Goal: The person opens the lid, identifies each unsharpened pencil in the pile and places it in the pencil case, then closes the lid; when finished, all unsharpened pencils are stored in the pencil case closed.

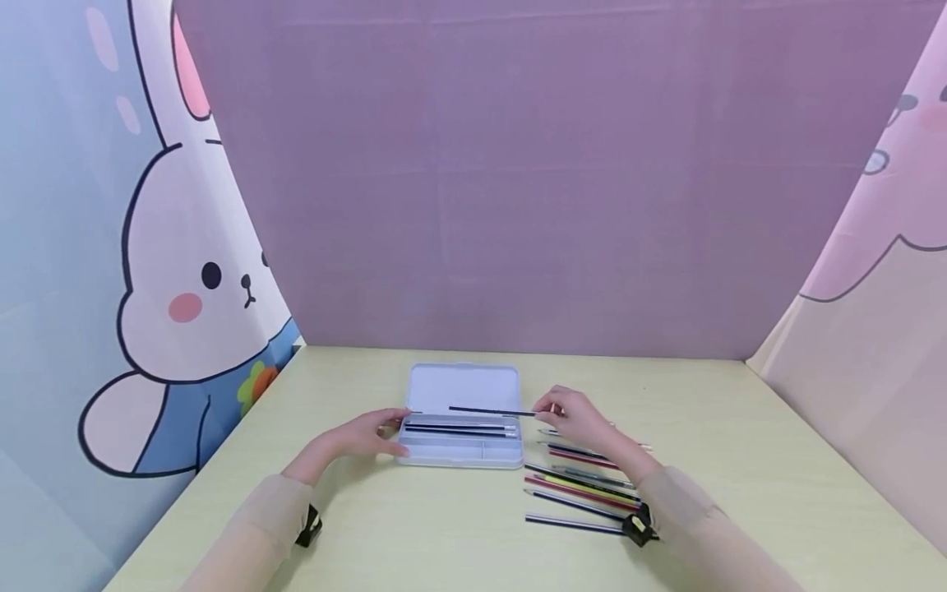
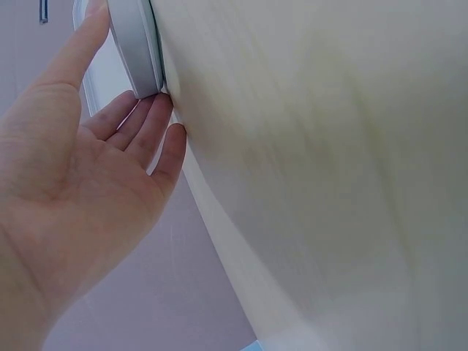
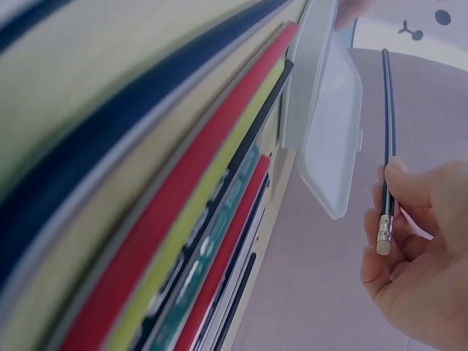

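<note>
A white pencil case [image 1: 459, 451] lies with its lid raised at the back; several dark pencils [image 1: 462, 430] lie in its rear compartment. My left hand [image 1: 367, 433] holds the case's left end, the thumb near the front corner and the fingers toward the back. In the left wrist view those fingers [image 2: 150, 128] touch the case's edge [image 2: 137, 51]. Between thumb and fingers, my right hand [image 1: 580, 419] pinches a dark striped pencil [image 1: 488, 410] near its eraser end, in the air by the lid. The right wrist view shows its metal band and pale eraser [image 3: 384, 238].
Several loose pencils [image 1: 584, 487], dark, red, yellow and green, lie on the pale table [image 1: 444, 526] right of the case, under the right forearm. The case's front section has a small divider [image 1: 482, 449]. A purple cloth [image 1: 518, 205] hangs behind the table.
</note>
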Demonstrator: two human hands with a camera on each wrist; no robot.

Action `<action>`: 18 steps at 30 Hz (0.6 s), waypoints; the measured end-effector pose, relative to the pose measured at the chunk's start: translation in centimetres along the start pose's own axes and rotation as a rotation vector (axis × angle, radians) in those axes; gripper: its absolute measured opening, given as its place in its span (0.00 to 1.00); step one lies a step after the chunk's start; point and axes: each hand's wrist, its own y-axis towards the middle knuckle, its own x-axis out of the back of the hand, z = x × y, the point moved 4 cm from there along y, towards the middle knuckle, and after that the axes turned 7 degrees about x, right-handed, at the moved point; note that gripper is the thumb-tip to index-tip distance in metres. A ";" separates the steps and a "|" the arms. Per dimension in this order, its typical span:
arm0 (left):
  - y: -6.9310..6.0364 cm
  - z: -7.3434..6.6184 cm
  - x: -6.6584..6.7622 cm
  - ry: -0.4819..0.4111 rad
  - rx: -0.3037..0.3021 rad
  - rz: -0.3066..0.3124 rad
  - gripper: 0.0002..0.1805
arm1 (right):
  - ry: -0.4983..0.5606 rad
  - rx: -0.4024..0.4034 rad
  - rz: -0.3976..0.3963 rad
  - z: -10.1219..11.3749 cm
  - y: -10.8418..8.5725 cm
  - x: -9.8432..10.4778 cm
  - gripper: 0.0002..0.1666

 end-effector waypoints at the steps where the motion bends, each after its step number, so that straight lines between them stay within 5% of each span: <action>1: 0.0 0.0 0.0 0.001 -0.001 0.001 0.43 | 0.001 0.008 0.003 0.1 0.1 -0.2 0.03; 18: 0.1 0.1 -0.1 -0.010 0.001 0.010 0.44 | -0.028 0.044 0.125 1.0 1.7 -3.2 0.05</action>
